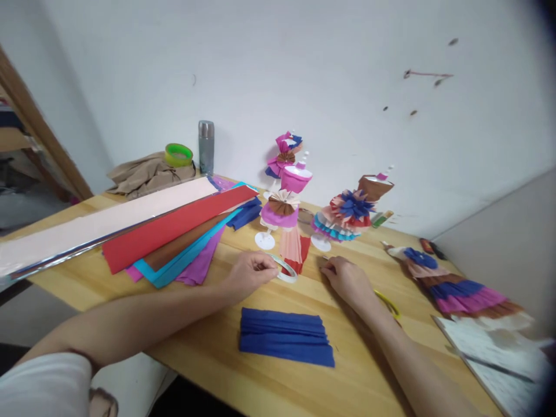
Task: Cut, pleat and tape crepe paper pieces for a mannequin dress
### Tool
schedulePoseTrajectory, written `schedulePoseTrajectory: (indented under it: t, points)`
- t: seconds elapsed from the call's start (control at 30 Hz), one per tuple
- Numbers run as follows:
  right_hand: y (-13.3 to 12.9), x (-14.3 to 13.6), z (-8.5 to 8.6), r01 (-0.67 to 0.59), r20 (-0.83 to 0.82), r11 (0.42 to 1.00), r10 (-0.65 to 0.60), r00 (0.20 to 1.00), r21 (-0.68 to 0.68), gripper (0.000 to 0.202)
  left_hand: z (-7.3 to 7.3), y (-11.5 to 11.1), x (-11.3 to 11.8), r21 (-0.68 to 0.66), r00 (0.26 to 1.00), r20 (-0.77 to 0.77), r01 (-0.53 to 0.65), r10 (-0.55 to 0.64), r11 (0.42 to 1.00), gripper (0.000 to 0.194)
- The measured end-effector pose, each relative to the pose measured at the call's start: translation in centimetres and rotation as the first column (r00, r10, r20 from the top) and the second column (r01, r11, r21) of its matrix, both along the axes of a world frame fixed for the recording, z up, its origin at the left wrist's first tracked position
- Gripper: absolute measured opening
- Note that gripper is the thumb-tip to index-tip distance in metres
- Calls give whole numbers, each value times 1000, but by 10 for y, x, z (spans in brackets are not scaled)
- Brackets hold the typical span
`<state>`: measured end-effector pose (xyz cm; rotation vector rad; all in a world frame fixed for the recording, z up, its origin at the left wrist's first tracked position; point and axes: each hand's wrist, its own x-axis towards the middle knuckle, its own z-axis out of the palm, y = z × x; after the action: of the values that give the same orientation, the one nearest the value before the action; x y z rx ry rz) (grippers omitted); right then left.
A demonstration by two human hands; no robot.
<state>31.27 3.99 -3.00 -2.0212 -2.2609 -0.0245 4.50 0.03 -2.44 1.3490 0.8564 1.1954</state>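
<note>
A narrow roll of whitish tape (289,276) is pinched in my left hand (252,272), tilted over the tabletop. Level with it on the right, my right hand (344,278) is closed, thumb and finger pressed together; whatever is at the fingertips is too small to make out. Between my forearms and nearer to me lies a pleated strip of blue crepe paper (284,337). Behind the tape, strips of pink crepe paper (291,243) and red crepe paper (305,255) rest on the wood, partly hidden by the ring.
Mini dress forms in crepe paper (295,180) (347,211) stand at the back. Folded crepe sheets (174,234) cover the left side. A thermos (206,147) and green tape roll (178,154) are behind. Yellow-handled scissors (388,304), a paper dress (460,289) and a notebook (490,365) lie right.
</note>
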Motion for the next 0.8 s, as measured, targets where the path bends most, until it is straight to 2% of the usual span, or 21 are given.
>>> schedulePoseTrajectory:
  t: [0.1, 0.23, 0.47, 0.67, 0.8]
  points:
    - [1, 2, -5, -1, 38, 1000, 1, 999, 7, 15, -6, 2, 1, -13, 1000, 31, 5, -4, 1000, 16]
    - [1, 3, -10, -3, 48, 1000, 2, 999, 21, 14, -5, 1, 1, -38, 999, 44, 10, -8, 999, 15]
    - [-3, -6, -4, 32, 34, 999, -32, 999, -6, 24, -2, -2, 2, -66, 996, 82, 24, -19, 998, 15]
    - [-3, -1, -7, 41, -1, 995, -41, 999, 86, 31, -1, -1, 2, -61, 997, 83, 14, -9, 998, 14]
    - [-6, -4, -7, -4, -132, 981, 30, 991, 193, 35, -1, -2, 2, -49, 997, 80, 13, -9, 999, 13]
